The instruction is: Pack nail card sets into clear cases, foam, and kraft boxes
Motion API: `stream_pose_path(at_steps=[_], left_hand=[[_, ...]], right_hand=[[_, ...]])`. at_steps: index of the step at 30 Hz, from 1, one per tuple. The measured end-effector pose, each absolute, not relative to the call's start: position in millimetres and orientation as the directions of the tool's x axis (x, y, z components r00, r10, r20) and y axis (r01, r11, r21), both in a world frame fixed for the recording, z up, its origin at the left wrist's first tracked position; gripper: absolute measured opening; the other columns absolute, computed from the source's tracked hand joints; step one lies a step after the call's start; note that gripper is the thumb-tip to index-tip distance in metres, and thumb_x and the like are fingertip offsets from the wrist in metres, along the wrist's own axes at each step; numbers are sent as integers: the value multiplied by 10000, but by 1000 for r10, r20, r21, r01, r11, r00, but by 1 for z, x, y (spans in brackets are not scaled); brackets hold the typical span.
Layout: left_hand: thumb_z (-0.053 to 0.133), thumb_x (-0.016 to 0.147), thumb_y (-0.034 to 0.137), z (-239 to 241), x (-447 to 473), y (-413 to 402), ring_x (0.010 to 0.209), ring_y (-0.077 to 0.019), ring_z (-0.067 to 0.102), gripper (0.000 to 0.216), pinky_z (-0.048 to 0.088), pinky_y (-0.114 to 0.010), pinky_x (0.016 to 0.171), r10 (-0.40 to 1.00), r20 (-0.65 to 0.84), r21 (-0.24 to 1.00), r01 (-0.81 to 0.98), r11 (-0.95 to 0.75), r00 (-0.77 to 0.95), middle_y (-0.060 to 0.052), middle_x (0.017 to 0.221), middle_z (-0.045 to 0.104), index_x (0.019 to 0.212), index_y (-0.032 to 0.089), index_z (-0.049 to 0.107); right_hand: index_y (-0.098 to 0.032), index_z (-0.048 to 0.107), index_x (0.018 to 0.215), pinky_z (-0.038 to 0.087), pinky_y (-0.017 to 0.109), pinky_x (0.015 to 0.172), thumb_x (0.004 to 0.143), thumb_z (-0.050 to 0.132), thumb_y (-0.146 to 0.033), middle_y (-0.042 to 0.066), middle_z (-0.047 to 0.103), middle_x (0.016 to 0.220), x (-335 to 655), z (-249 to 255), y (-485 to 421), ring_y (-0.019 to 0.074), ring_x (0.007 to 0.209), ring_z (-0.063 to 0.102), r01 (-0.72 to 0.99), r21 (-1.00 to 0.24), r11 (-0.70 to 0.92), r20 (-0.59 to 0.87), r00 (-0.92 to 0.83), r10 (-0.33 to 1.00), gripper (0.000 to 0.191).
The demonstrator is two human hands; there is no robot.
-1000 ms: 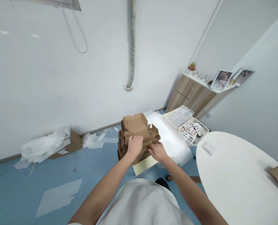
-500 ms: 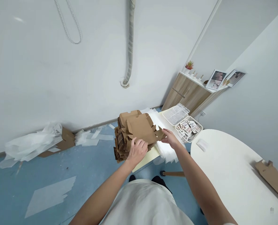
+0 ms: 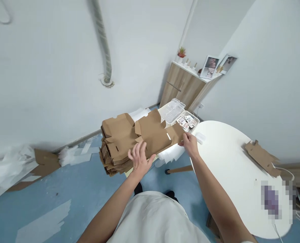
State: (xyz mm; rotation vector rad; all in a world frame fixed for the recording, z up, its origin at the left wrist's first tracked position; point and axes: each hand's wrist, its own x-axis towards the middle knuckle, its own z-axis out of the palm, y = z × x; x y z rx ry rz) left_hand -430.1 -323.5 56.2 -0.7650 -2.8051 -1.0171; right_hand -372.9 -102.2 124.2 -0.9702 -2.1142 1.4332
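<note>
A tall stack of flat brown cardboard box blanks [image 3: 114,148] sits on a small pale-yellow stand. One flat cardboard blank [image 3: 156,133] is lifted off the top and pulled toward the right. My right hand [image 3: 190,143] pinches its right end. My left hand [image 3: 139,158] is under the blank's near edge with fingers spread, touching it. A sheet of white foam wrap [image 3: 169,153] lies beneath the blank.
A white oval table [image 3: 231,168] lies to the right with another cardboard blank [image 3: 262,157] on it. Two white baskets [image 3: 181,114] of small packets stand behind. A wooden cabinet [image 3: 184,86] holds pictures and a plant. Plastic wrap and cardboard litter the blue floor [image 3: 23,162].
My right hand has taken the top blank's end and drawn it right, off the stack. My left hand's fingers have spread. The view has turned right.
</note>
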Motion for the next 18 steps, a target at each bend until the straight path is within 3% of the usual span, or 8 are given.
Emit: stream_pose_path(at_steps=[3,5,7,10,14,18], left_hand=[[476,745,485,47,-418,-292,1277,-313,144,825,171,-492,987,340,163,728,345,592,-926,-180,1402,110,1350,151,24],[423,775,496,37,-407,-262,1268,-259,218,835,256,-409,980,403,25,850,232,472,-915,-172,1415,32,1343,169,-94],[359,794,533,29,-392,-226,1227,-212,321,796,347,-332,927,536,-222,918,10,396,-814,-173,1415,62,1339,180,-101],[352,757,614,22,-362,-167,1206,-212,359,793,425,-312,841,679,-506,859,-241,451,-532,-155,1379,236,1340,215,-7],[432,687,654,21,-307,-99,1184,-230,387,811,451,-331,803,760,-623,763,-360,537,-187,-127,1370,271,1323,267,109],[449,619,709,18,-248,-58,1162,-281,406,876,461,-389,777,703,-705,609,-426,669,95,-186,1356,254,1299,216,202]], right_hand=[[-150,544,819,482,223,455,723,485,-404,-54,507,506,-332,135,-70,89,411,540,139,-990,-2,-83,-580,810,278],[-154,546,820,491,218,451,706,527,-390,-50,529,546,-298,139,-47,73,405,533,44,-993,-106,-113,-517,849,263],[-156,549,816,493,210,441,696,558,-363,-45,543,565,-261,138,-25,66,399,528,-39,-981,-191,-154,-451,879,239],[-155,547,780,505,200,445,703,566,-288,-43,546,550,-203,127,7,61,389,520,-178,-933,-313,-237,-351,906,154],[-170,511,670,518,155,479,744,504,-181,-56,514,471,-134,108,37,51,386,522,-409,-794,-450,-397,-210,893,75],[-176,519,667,518,131,475,746,477,-121,-55,535,464,-87,95,50,55,407,547,-501,-699,-511,-468,-219,856,105]])
